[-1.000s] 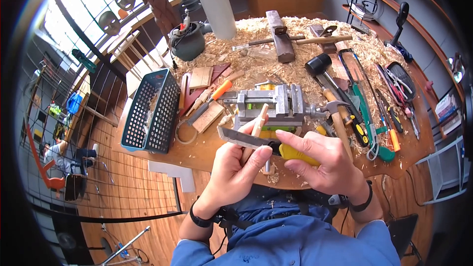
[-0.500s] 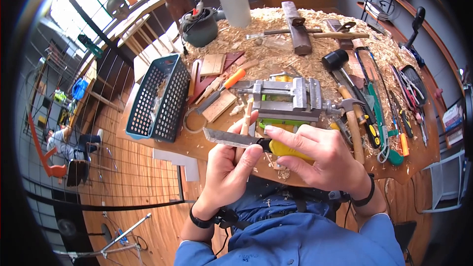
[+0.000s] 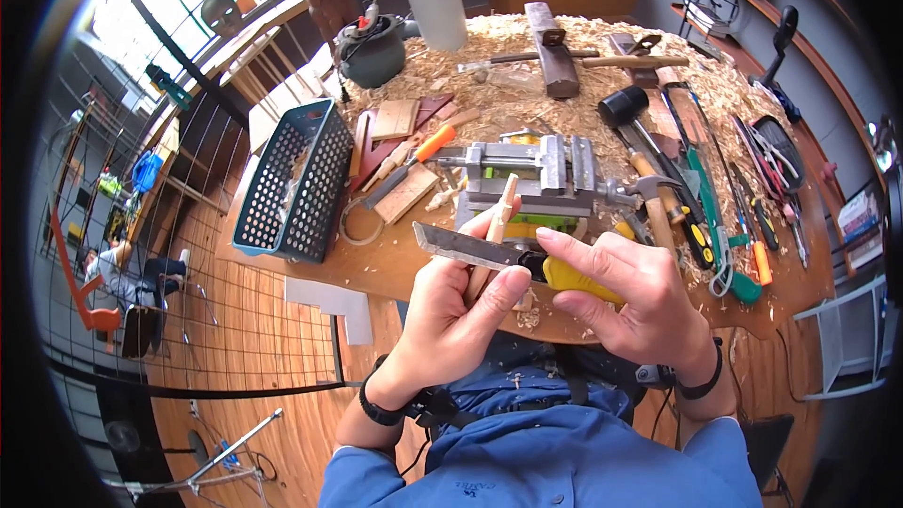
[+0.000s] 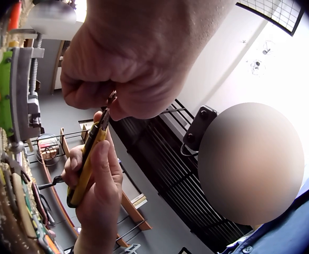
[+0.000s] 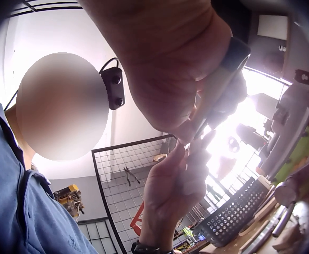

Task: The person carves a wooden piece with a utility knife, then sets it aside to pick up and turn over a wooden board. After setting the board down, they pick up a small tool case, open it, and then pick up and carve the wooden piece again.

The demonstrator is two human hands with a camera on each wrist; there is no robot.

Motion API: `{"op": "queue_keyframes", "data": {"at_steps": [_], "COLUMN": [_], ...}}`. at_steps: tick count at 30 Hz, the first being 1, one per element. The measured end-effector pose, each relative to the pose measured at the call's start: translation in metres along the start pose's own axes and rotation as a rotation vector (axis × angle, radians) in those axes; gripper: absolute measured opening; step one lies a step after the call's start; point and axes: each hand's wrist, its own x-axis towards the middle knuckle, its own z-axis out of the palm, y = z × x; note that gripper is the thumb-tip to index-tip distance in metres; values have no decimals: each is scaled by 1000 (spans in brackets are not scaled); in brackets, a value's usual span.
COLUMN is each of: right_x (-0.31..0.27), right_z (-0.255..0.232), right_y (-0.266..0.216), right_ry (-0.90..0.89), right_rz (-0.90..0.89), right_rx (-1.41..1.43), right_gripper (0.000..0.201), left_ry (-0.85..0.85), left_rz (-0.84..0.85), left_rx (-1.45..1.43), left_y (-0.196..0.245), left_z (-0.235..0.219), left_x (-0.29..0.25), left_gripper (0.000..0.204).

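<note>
In the head view my left hand (image 3: 442,320) grips a slim carved wooden stick (image 3: 505,205), its pale whittled top pointing up. My right hand (image 3: 649,301) holds a chisel by its yellow and black handle (image 3: 576,279). The chisel's flat steel blade (image 3: 461,246) lies across the stick and points left. The left thumb presses at the blade near the handle. From the left wrist the yellow handle (image 4: 84,172) shows inside the right fingers, while the left hand (image 4: 128,69) hides most of the stick. Just beyond both hands stands a metal vise (image 3: 536,174).
A perforated basket (image 3: 287,179) stands left of the vise, beside an orange-handled chisel (image 3: 404,169) and wood pieces. To the right lie a black mallet (image 3: 623,108), a claw hammer (image 3: 654,198), saws and pliers (image 3: 777,156). Wood planes (image 3: 555,56) rest on shavings at the back.
Both hands, with the stick and chisel, shifted left together and then came back toward the vise. The stick leans a little more to the right than half a second ago. Both grips stay the same.
</note>
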Motion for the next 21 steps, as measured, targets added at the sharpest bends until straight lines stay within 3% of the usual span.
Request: {"op": "queue_keyframes", "data": {"at_steps": [13, 16, 21], "right_x": [-11, -8, -8], "right_z": [3, 5, 0], "right_y": [-10, -9, -6], "right_ry": [155, 144, 105], "right_rz": [-67, -60, -28], "right_rx": [-15, -19, -72], "right_gripper": [53, 53, 54], "left_ry": [-21, -40, -24], "left_rz": [14, -54, 6], "left_rx": [-106, -77, -4], "left_y": [10, 10, -2], "left_z": [8, 5, 6], "left_x": [-9, -7, 1], "left_gripper": [52, 54, 36]}}
